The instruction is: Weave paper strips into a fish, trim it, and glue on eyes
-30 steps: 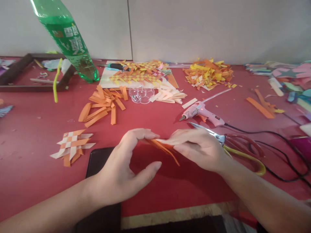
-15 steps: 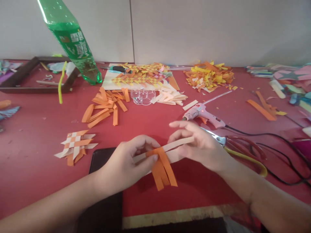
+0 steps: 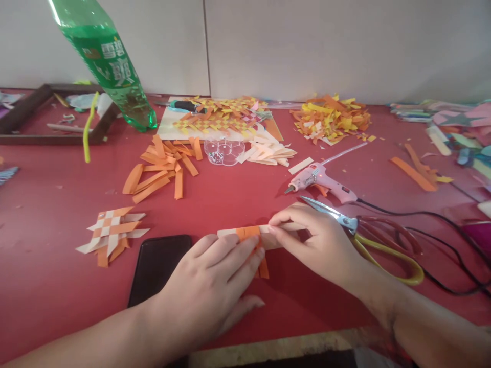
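Observation:
My left hand (image 3: pixel 210 278) lies flat, fingers stretched out, over a small weave of orange paper strips (image 3: pixel 243 233) and pale cream strips, pressing it on the red table. Its fingers hide most of the weave; orange ends show below them. My right hand (image 3: pixel 320 237) pinches the upper cream paper strip (image 3: pixel 264 229) between thumb and index finger, just right of the orange strips. A lower cream strip (image 3: pixel 274 241) runs partly under that hand. To the left rests a woven orange-and-cream paper piece (image 3: pixel 113 230) with pointed ends.
A black phone (image 3: pixel 161 263) lies beside my left wrist. Scissors (image 3: pixel 345 222) and a pink glue gun (image 3: pixel 322 181) with a cord lie right. Behind are orange strips (image 3: pixel 164 168), cream strips (image 3: pixel 270 151), a clear bead tray (image 3: pixel 224 152), scraps (image 3: pixel 333 118) and a green bottle (image 3: pixel 111 66).
The weave has come down from my raised hands onto the table. My left hand has turned from gripping it to lying flat on top. My right fingers have closed in toward the orange strips.

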The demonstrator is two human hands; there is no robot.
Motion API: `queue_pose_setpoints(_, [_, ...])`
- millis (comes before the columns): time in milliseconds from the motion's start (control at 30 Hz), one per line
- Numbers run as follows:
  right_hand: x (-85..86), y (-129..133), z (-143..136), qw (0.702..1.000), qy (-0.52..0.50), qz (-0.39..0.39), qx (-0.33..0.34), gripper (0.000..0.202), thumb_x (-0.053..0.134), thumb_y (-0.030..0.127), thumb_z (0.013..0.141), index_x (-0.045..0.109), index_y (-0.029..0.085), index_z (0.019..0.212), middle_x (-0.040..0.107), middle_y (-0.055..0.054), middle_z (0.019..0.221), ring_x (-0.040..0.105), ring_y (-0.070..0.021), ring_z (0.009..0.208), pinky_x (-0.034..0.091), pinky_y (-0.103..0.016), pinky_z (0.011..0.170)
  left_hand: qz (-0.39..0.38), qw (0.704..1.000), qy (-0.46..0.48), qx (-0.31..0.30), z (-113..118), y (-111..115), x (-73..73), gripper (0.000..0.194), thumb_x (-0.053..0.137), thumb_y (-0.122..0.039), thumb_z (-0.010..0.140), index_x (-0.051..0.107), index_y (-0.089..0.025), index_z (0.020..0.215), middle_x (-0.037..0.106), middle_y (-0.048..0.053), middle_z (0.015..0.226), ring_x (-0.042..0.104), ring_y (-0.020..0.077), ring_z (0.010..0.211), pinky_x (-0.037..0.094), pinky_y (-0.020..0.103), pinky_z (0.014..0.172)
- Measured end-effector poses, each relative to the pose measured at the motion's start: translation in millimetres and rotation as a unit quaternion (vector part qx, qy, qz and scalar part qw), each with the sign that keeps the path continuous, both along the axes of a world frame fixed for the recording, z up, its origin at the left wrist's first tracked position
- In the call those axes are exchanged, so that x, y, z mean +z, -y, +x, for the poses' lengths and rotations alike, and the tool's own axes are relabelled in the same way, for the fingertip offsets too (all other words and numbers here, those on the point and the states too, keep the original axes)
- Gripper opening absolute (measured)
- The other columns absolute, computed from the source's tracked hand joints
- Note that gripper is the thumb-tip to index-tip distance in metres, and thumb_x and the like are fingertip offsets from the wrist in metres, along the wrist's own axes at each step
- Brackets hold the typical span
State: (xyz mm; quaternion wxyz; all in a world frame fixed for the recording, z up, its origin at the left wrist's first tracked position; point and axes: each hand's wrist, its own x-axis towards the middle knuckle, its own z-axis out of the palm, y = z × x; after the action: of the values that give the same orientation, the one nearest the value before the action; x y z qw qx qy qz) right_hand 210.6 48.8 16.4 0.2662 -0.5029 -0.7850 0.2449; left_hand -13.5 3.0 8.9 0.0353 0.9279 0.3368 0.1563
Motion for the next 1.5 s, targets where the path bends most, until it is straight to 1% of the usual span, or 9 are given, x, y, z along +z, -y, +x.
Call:
queue_pose_setpoints(167, [5.7, 0, 5, 0.996, -0.042, -0.03, 0.069, 0.016, 0.058, 0.024, 0.089, 0.067, 0.02, 0.076, 0.064, 0.0, 0.07, 0.059, -0.0115, 0.064, 0.047, -0.023, 0.058, -0.032, 0.999, -0.009, -0.024, -1, -3, -3.3, 0.05, 0.05, -0.047, 0.094, 0.058, -0.013, 0.129, 0.065, 0.008, 0.129, 0.054, 0.0281, 0.12, 0.037, 0.043, 0.103])
queue_pose_setpoints(333, [6.9, -3, 11, 0.982, -0.119, -0.08, 0.121, 0.03, 0.04, 0.014, 0.092, 0.07, 0.021, 0.093, 0.07, -0.001, 0.086, 0.065, -0.0117, 0.078, 0.051, -0.023, 0.069, -0.046, 0.999, -0.004, -0.024, -1, -5, -2.9, 0.048, 0.051, -0.045, 0.094, 0.058, -0.012, 0.129, 0.064, 0.009, 0.13, 0.054, 0.0282, 0.122, 0.039, 0.044, 0.104])
queue_pose_setpoints(733, [-2.3, -9, 6, 0.986, 0.016, 0.001, 0.168, 0.016, 0.057, 0.014, 0.09, 0.069, 0.023, 0.097, 0.066, -0.004, 0.098, 0.062, -0.0142, 0.092, 0.052, -0.027, 0.082, -0.08, 0.996, 0.014, -0.031, 0, -5, -0.3, 0.048, 0.053, -0.04, 0.094, 0.054, -0.009, 0.131, 0.063, 0.014, 0.129, 0.055, 0.0327, 0.121, 0.047, 0.049, 0.1])
queue_pose_setpoints(900, [-1.2, -9, 8, 0.984, 0.004, -0.022, 0.176, 0.013, 0.057, 0.01, 0.089, 0.064, 0.022, 0.087, 0.064, -0.002, 0.099, 0.062, -0.0124, 0.092, 0.051, -0.024, 0.081, -0.142, 0.982, 0.122, 0.017, 0, -5, 2.9, 0.017, 0.055, -0.021, 0.091, 0.06, -0.017, 0.107, 0.061, 0.011, 0.126, 0.055, 0.0273, 0.119, 0.046, 0.045, 0.101])
queue_pose_setpoints(1000, [0.3, -8, 8, 0.982, -0.051, -0.011, 0.179, 0.015, 0.053, 0.011, 0.092, 0.063, 0.022, 0.092, 0.063, -0.002, 0.099, 0.063, -0.0101, 0.089, 0.051, -0.021, 0.077, -0.204, 0.932, 0.262, 0.143, 0, -8, 3.3, 0.023, 0.058, -0.014, 0.087, 0.052, -0.022, 0.108, 0.052, 0.01, 0.133, 0.047, 0.0239, 0.128, 0.041, 0.043, 0.108])
queue_pose_setpoints(1067, [2.3, -8, 8, 0.98, -0.08, 0.012, 0.18, 0.014, 0.054, 0.012, 0.092, 0.064, 0.023, 0.093, 0.064, -0.002, 0.098, 0.064, -0.0097, 0.087, 0.052, -0.021, 0.074, -0.265, 0.857, 0.386, 0.217, 0, -11, 2.0, 0.042, 0.066, -0.022, 0.085, 0.043, -0.025, 0.12, 0.04, 0.011, 0.144, 0.041, 0.0249, 0.135, 0.039, 0.045, 0.11])
queue_pose_setpoints(1233, [6.4, -1, 8, 0.97, -0.125, 0.055, 0.203, 0.007, 0.059, 0.016, 0.091, 0.064, 0.022, 0.092, 0.064, -0.003, 0.102, 0.066, -0.0097, 0.09, 0.053, -0.02, 0.077, -0.49, 0.656, 0.54, 0.193, 2, -21, 3.7, 0.067, 0.078, -0.025, 0.075, 0.03, -0.028, 0.122, 0.06, 0.008, 0.122, 0.066, 0.0166, 0.097, 0.054, 0.038, 0.09])
queue_pose_setpoints(1367, [6.4, 2, 10, 0.963, -0.145, 0.056, 0.219, 0.01, 0.059, 0.014, 0.091, 0.064, 0.023, 0.093, 0.063, -0.003, 0.102, 0.067, -0.0102, 0.09, 0.054, -0.021, 0.076, -0.539, 0.626, 0.53, 0.195, 1, -22, 12.2, 0.077, 0.08, -0.021, 0.074, 0.029, -0.027, 0.131, 0.068, -0.001, 0.09, 0.067, 0.0107, 0.076, 0.054, 0.022, 0.07])
queue_pose_setpoints(1500, [7.2, 2, 9, 0.962, -0.168, 0.033, 0.212, 0.01, 0.062, 0.014, 0.089, 0.063, 0.023, 0.093, 0.063, -0.003, 0.101, 0.066, -0.0112, 0.091, 0.054, -0.023, 0.078, -0.567, 0.625, 0.495, 0.205, 0, -21, 14.8, 0.06, 0.079, -0.026, 0.076, 0.044, -0.023, 0.124, 0.064, -0.005, 0.078, 0.063, 0.0092, 0.066, 0.05, 0.017, 0.057])
